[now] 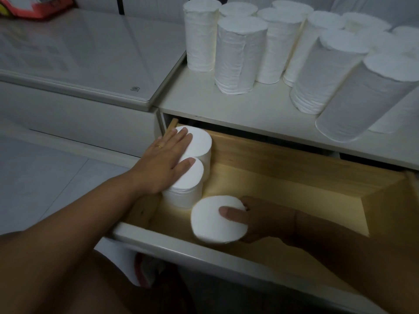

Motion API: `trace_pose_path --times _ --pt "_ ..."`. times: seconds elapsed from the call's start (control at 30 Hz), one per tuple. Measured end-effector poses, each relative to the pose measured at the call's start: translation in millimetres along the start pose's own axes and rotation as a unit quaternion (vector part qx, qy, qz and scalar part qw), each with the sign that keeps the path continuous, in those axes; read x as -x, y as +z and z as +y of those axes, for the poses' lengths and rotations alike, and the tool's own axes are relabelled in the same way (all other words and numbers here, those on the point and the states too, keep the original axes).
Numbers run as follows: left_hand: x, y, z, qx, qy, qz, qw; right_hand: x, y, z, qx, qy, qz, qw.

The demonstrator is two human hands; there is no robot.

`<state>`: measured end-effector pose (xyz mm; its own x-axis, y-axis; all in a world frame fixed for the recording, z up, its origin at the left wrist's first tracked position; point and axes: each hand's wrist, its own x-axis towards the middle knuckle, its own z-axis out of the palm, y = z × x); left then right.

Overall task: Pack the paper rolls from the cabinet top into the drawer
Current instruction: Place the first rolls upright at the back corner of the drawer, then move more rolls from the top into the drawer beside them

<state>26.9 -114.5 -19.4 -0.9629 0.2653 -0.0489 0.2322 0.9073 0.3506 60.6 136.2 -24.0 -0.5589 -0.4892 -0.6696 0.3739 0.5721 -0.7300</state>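
Observation:
The wooden drawer point(294, 177) stands pulled out below the white cabinet top point(226, 109). Two white paper rolls stand upright in its left back corner: the far roll point(200, 141) and the near roll point(190, 180). My left hand point(167, 164) lies flat across the tops of both, fingers spread. My right hand point(256, 218) grips a third roll point(215, 220) from its right side, thumb on its top, low inside the drawer near the front wall. Several more wrapped rolls point(240, 55) stand on the cabinet top.
A low white unit with a glass-like top point(90, 60) adjoins the cabinet on the left. A red and yellow object point(34, 5) lies at its far left corner. The drawer's white front panel point(181, 248) is near my body. Pale floor tiles point(45, 177) show left.

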Motion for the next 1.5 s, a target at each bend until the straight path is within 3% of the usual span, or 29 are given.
trace_pose_path --times 0.23,0.47,1.03,1.13,1.27,1.4,1.5 --pt "-1 0 -3 -0.007 0.002 -0.001 1.0 -20 35 -11 -0.132 0.063 -0.084 0.986" --pt "-1 0 -4 -0.014 0.0 -0.011 1.0 -29 49 -30 -0.204 0.06 -0.096 0.972" --pt "-1 0 -6 -0.013 0.009 -0.007 1.0 -35 55 -39 -0.126 -0.001 -0.097 0.987" --pt "-1 2 -5 -0.017 0.009 0.002 1.0 -22 39 -47 -0.036 -0.053 -0.026 0.998" --pt "-3 2 0 -0.031 0.011 0.012 0.999 0 9 -56 0.036 -0.133 0.159 0.978" --pt "-5 3 11 -0.046 0.032 0.012 0.998 25 -41 -47 0.0 -0.239 0.424 0.874" --pt "-9 9 26 -0.056 0.059 0.009 0.997 41 -76 -33 -0.053 -0.27 0.535 0.799"
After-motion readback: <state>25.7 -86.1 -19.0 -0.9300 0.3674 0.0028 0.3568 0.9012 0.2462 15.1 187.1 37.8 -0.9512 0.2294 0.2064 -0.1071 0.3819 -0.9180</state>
